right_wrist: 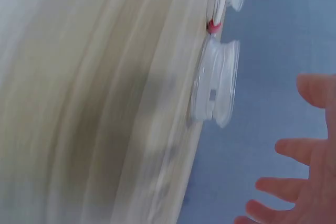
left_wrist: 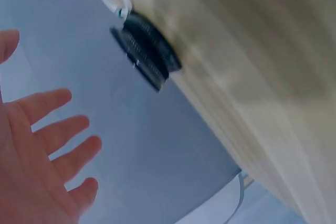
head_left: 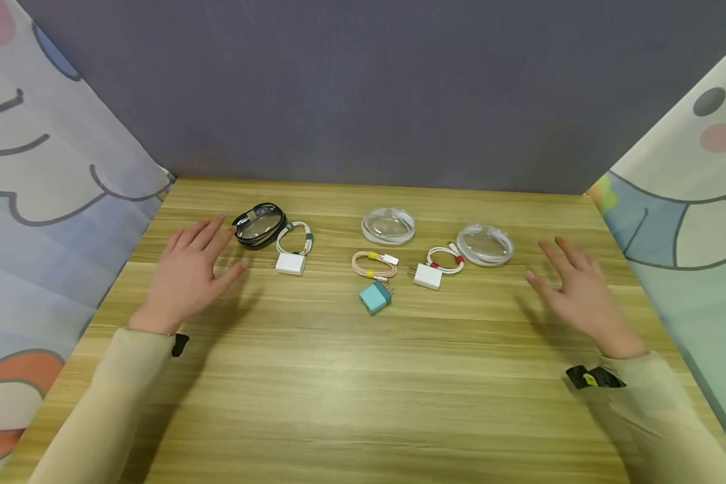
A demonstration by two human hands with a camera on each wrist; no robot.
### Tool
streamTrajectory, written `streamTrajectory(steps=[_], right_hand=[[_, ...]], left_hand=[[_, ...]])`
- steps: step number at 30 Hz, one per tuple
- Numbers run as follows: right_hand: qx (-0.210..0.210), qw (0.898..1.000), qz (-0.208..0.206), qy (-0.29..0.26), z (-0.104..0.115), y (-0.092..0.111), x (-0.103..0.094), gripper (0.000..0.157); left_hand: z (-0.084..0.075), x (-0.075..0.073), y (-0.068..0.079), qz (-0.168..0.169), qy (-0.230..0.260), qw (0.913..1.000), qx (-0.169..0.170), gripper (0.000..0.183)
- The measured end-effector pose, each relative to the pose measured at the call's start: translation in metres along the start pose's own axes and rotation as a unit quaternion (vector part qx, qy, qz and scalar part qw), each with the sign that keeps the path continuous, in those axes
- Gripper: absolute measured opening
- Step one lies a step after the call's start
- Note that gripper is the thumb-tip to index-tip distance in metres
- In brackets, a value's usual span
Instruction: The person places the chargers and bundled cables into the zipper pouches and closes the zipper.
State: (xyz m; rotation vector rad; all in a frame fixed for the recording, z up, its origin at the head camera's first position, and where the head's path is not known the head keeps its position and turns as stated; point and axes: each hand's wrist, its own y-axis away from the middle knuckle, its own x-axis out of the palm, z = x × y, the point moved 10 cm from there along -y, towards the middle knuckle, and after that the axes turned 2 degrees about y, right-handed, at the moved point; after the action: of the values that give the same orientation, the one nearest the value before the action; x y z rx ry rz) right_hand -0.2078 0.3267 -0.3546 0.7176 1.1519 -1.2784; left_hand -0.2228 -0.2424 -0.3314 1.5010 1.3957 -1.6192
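My left hand (head_left: 190,272) hovers with spread fingers over the table's left side, beside a round black-rimmed spool-like case (head_left: 259,226). The left wrist view shows that case (left_wrist: 144,51) edge-on, apart from the fingers. My right hand (head_left: 581,296) is raised at the right, its fingers spread and holding nothing. Nearest to it lies a clear round spool-like case (head_left: 485,245), whose two flanges show in the right wrist view. Another clear round case (head_left: 388,226) lies at the back middle.
Beside the black case are a white coiled cable (head_left: 281,234) and white charger (head_left: 290,263). A pinkish coiled cable (head_left: 355,269) and blue charger (head_left: 374,298) lie centrally. Right of them are another white charger (head_left: 427,276) and red-tied white cable (head_left: 450,270). A grey panel (head_left: 375,94) stands behind.
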Motion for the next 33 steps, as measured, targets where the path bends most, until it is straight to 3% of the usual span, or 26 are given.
streamTrajectory(steps=[7, 14, 19, 33], right_hand=[[-0.026, 0.998, -0.040, -0.048, 0.017, -0.008, -0.001, 0.058], [-0.058, 0.993, -0.052, -0.086, 0.034, -0.017, 0.008, 0.052], [-0.084, 0.988, -0.069, -0.106, 0.046, -0.023, 0.013, 0.047], [-0.104, 0.977, -0.031, -0.186, 0.087, -0.051, 0.039, 0.042]], left_hand=[[0.009, -0.008, -0.007, 0.004, 0.018, 0.9997, -0.019, 0.056], [0.020, 0.001, -0.011, 0.034, 0.051, 0.9968, -0.051, 0.051], [0.025, 0.007, -0.016, 0.037, 0.078, 0.9944, -0.060, 0.048], [0.033, 0.016, -0.028, 0.029, 0.142, 0.9869, -0.070, 0.039]])
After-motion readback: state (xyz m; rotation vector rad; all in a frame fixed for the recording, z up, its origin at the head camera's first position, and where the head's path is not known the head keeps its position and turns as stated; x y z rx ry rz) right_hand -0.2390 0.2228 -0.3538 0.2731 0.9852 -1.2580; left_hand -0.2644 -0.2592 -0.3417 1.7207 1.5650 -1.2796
